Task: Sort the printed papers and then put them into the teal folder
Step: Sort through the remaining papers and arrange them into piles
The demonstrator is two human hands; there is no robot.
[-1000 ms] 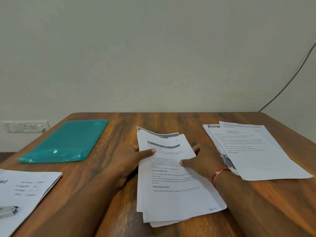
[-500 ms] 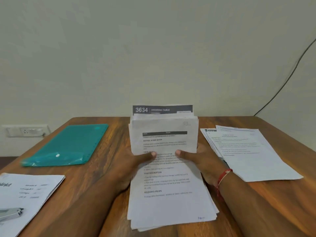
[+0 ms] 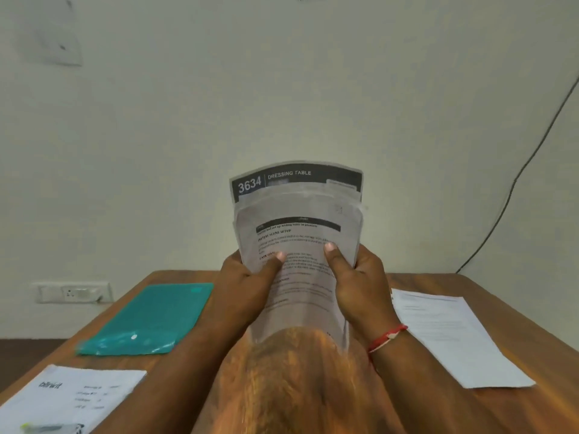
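Note:
I hold a stack of printed papers (image 3: 297, 233) upright above the middle of the wooden table (image 3: 313, 386). My left hand (image 3: 247, 280) grips its left edge and my right hand (image 3: 357, 283) grips its right edge, thumbs on the front sheet. A sheet headed "3634 DRESSING TABLE" sticks up at the back of the stack. The teal folder (image 3: 150, 317) lies flat and closed on the table to the left. A second pile of printed papers (image 3: 451, 333) lies on the table to the right.
Another printed sheet (image 3: 65, 396) lies at the near left corner with a small object (image 3: 50, 429) on it. A wall socket (image 3: 72, 292) sits behind the table on the left. A black cable (image 3: 513, 183) runs down the wall at right.
Both hands have lifted the stack from lying on the table to standing upright in the air. The view has tilted upward.

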